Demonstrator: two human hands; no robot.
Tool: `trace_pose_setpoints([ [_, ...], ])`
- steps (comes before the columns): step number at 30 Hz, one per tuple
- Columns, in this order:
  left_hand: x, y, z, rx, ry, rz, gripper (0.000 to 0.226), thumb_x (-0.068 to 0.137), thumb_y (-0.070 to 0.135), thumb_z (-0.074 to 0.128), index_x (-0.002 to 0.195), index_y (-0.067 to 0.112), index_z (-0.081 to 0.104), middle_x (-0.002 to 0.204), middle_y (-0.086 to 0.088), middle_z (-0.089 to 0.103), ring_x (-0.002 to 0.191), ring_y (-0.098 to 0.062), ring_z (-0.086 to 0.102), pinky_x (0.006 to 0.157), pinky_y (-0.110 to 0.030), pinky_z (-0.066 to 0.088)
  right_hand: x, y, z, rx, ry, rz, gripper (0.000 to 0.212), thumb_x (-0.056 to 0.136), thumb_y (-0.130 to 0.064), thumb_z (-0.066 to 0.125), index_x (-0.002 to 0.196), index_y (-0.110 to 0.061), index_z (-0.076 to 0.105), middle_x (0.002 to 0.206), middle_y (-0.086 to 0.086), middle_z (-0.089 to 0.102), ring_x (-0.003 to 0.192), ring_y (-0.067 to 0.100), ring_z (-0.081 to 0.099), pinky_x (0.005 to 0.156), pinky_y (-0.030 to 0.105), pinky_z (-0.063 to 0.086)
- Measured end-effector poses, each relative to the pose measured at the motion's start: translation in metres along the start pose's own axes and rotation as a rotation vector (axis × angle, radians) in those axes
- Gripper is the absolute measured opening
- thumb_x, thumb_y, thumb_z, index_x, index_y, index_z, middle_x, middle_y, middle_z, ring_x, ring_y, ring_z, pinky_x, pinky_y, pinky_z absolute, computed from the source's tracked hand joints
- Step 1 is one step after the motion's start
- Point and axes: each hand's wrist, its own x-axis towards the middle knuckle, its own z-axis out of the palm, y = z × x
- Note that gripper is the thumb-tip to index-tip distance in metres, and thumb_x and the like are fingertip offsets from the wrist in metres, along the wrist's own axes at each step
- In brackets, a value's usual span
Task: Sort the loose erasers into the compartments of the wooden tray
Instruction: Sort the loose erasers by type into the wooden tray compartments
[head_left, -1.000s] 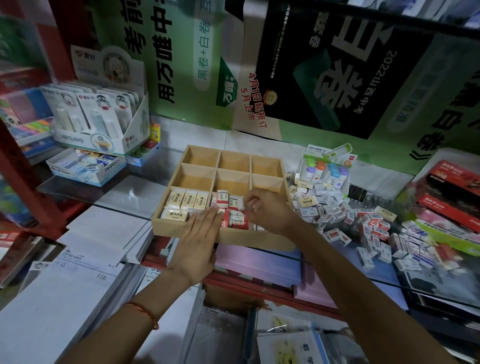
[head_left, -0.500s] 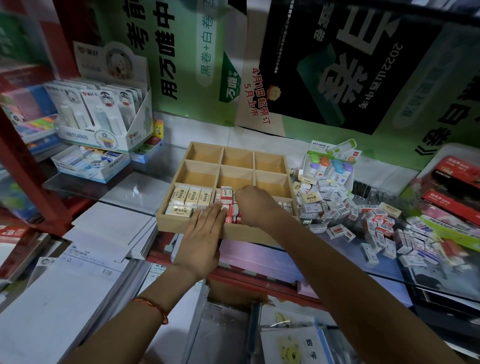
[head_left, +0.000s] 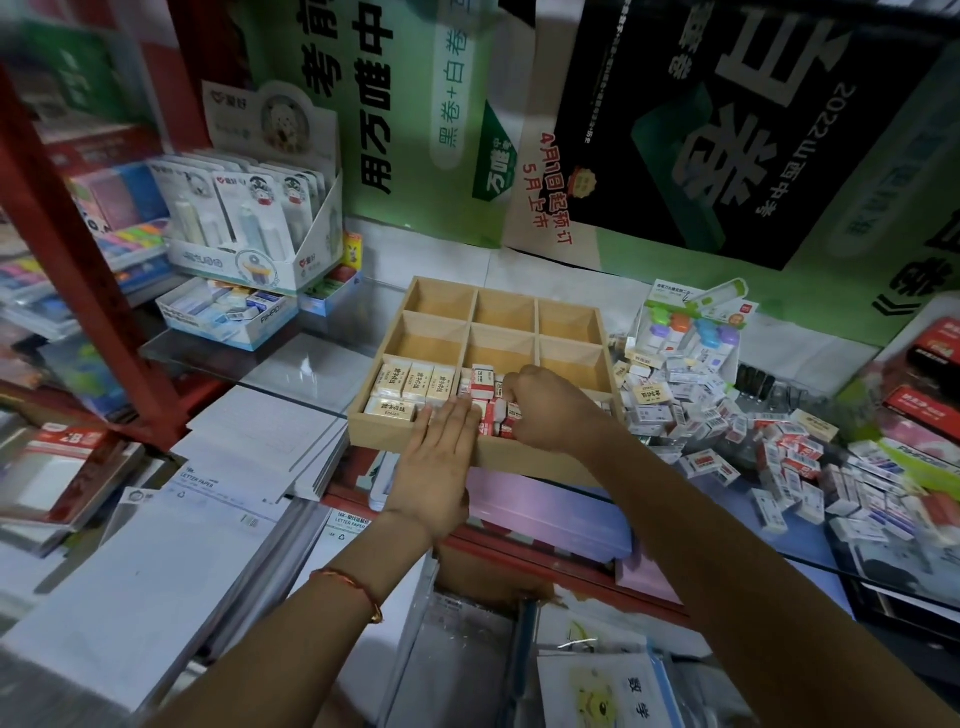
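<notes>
Packing the near middle compartment of the wooden tray (head_left: 524, 460) seemed in hand — left hand (head_left: 441, 462) flat, fingers straight, on its front rim, right hand (head_left: 553, 410) curled among red-and-white erasers (head_left: 483, 385), grip impossible to tell — and next would call for reaching right to the loose erasers (head_left: 727, 431) heaped beside it.

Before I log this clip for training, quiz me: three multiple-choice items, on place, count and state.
1. The loose erasers lie A left of, B right of, C behind the wooden tray.
2. The tray's compartments number A six, B nine, C twelve.
3. The left hand is A flat on the tray's front edge, B gripping a pen, C out of view.
Answers: B, they lie at its right side; B, three rows of three; A, straight fingers lie over the front wall.
</notes>
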Motion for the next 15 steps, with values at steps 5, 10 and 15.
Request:
trace_pose_setpoints([
  [5, 0.000, 0.003, -0.001, -0.003, 0.007, -0.014, 0.085, 0.084, 0.022, 0.049, 0.148, 0.008, -0.006, 0.157, -0.007, -0.008, 0.144, -0.020, -0.011, 0.110, -0.036, -0.023, 0.001, 0.003, 0.001, 0.047, 0.028, -0.002, 0.026, 0.083, -0.022, 0.066, 0.103, -0.007, 0.060, 0.106, 0.008, 0.059, 0.097, 0.024, 0.056, 0.077, 0.030, 0.044],
  [10, 0.000, 0.004, -0.006, -0.007, -0.005, -0.022, 0.086, 0.084, 0.023, 0.049, 0.148, 0.008, -0.007, 0.156, -0.007, -0.009, 0.143, -0.020, -0.013, 0.110, -0.037, -0.023, 0.003, 0.004, -0.012, 0.187, 0.234, 0.027, 0.029, 0.084, -0.022, 0.067, 0.109, -0.009, 0.061, 0.109, 0.005, 0.062, 0.099, 0.020, 0.055, 0.081, 0.028, 0.043],
  [15, -0.001, 0.003, -0.007, -0.034, -0.009, -0.019, 0.087, 0.085, 0.024, 0.050, 0.147, 0.008, -0.008, 0.156, -0.008, -0.012, 0.143, -0.020, -0.015, 0.110, -0.037, -0.024, -0.003, 0.000, 0.007, 0.074, 0.080, 0.001, 0.028, 0.081, -0.013, 0.067, 0.108, -0.007, 0.061, 0.109, 0.011, 0.062, 0.098, 0.025, 0.056, 0.085, 0.035, 0.047],
])
